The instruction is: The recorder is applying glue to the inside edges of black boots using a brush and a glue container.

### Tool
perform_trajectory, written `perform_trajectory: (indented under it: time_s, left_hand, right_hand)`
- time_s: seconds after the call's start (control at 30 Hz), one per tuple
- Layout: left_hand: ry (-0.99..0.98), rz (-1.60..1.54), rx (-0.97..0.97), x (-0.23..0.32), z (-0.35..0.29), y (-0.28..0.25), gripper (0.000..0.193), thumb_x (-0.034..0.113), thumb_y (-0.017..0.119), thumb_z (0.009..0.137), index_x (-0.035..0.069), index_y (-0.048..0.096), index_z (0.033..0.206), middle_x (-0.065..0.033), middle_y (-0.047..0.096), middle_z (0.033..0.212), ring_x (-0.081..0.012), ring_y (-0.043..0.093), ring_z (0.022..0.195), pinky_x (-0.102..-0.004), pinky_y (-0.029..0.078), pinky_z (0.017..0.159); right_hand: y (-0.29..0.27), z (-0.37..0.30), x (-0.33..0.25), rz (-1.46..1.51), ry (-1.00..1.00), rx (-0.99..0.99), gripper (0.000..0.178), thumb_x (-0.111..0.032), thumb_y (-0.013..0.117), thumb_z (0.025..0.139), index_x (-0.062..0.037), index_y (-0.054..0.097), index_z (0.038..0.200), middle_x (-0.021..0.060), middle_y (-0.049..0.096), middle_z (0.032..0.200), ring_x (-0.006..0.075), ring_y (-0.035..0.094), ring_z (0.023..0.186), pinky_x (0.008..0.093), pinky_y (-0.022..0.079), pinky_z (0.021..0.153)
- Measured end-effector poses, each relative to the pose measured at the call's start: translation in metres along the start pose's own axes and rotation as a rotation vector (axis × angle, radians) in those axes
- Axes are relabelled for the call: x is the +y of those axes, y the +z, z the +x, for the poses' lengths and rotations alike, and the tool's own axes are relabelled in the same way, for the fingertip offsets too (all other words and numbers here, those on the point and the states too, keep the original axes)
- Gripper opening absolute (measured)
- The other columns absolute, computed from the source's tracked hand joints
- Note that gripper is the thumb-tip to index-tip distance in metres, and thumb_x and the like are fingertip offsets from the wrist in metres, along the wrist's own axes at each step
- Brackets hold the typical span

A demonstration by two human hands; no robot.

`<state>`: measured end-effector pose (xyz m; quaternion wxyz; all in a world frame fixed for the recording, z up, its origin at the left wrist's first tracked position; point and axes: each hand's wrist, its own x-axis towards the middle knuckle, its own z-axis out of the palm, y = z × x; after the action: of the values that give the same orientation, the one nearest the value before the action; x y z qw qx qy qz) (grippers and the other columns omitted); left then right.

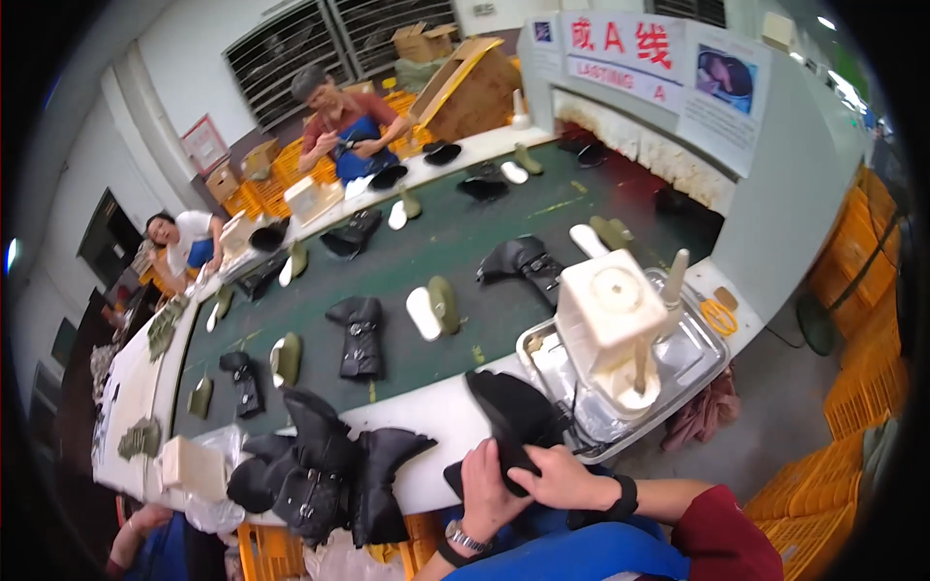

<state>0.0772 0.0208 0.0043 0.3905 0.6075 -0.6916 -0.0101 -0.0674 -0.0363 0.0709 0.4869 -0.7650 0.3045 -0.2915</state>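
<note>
Belt (pixel 418 254): across mid-frame, boots (pixel 361 339) and soles (pixel 433 308) on it.
Near ledge (pixel 436 416): before the belt.
Boot pile (pixel 312 479): lower left of centre, at the ledge.
Tray (pixel 690 366): right of centre, container (pixel 612 298) in it, scissors (pixel 719 317) to its right.
Held boot (pixel 515 412): lower centre, between pile and tray.

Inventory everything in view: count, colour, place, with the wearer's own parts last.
Held boot: one, black, in hands
Boots: many, black, belt and benches
Foot shapes: many, white and green, on belt
Belt: one, green, centre
Benches: two, white, beside belt
Tray: one, silver, right
Boxes: at least three, cream, tray and benches
Scissors: one, orange, beside tray
Crates: many, orange, right, back
Cartons: several, brown, back
Panel: one, grey, belt's end
Posters: several, white, on panel
Coworkers: three, blue clothing, left, far side
Left hand: one, silver watch, on boot
Right hand: one, black band, on boot
</note>
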Motion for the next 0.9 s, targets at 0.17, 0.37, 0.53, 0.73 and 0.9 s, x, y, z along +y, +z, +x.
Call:
perform_trajectory:
  time_s: [0.17,0.37,0.53,0.73,0.9]
  left_hand:
    - [0.059,-0.209,-0.058,0.009,0.025,-0.004,0.081,0.019,0.077,0.058,0.000,0.038,0.126,-0.0187,0.054,0.105,-0.0348,0.054,0.089,-0.0397,0.044,0.076]
    - [0.013,-0.183,-0.045,0.000,0.022,-0.020,0.081,0.019,0.075,0.060,0.002,0.036,0.130,-0.0172,0.055,0.105,-0.0328,0.055,0.091,-0.0388,0.044,0.079]
    - [0.004,-0.158,-0.045,0.005,0.023,-0.029,0.081,0.018,0.076,0.060,0.002,0.037,0.129,-0.0166,0.056,0.105,-0.0323,0.055,0.093,-0.0386,0.043,0.081]
    - [0.064,-0.316,-0.047,0.000,0.030,-0.028,0.091,0.019,0.076,0.057,-0.001,0.029,0.133,-0.0198,0.054,0.107,-0.0361,0.054,0.094,-0.0403,0.043,0.081]
    - [-0.054,-0.467,-0.237,-0.008,0.024,-0.026,0.097,0.020,0.076,0.056,-0.002,0.024,0.135,-0.0215,0.054,0.105,-0.0379,0.054,0.094,-0.0410,0.043,0.080]
  right_hand:
    - [-0.001,-0.001,0.011,0.117,0.057,0.104,0.026,-0.018,0.064,0.078,0.0034,0.058,0.092,0.0200,0.063,0.076,0.0327,0.064,0.072,0.0350,0.050,0.061]
    - [-0.023,0.005,-0.007,-0.301,-0.252,-0.088,0.025,-0.021,0.069,0.075,0.0008,0.060,0.083,0.0163,0.061,0.070,0.0318,0.061,0.061,0.0356,0.048,0.055]
    - [-0.008,0.008,-0.001,-0.377,-0.409,0.006,0.027,-0.024,0.070,0.071,-0.0033,0.055,0.062,0.0118,0.054,0.054,0.0302,0.054,0.049,0.0374,0.042,0.045]
    - [-0.006,0.011,0.003,-0.413,-0.547,-0.013,0.030,-0.019,0.070,0.069,-0.0051,0.048,0.054,0.0103,0.049,0.049,0.0281,0.050,0.044,0.0360,0.039,0.042]
    - [-0.004,0.015,0.003,-0.415,-0.646,-0.055,0.030,-0.018,0.070,0.068,-0.0064,0.047,0.052,0.0086,0.048,0.048,0.0258,0.049,0.043,0.0346,0.039,0.041]
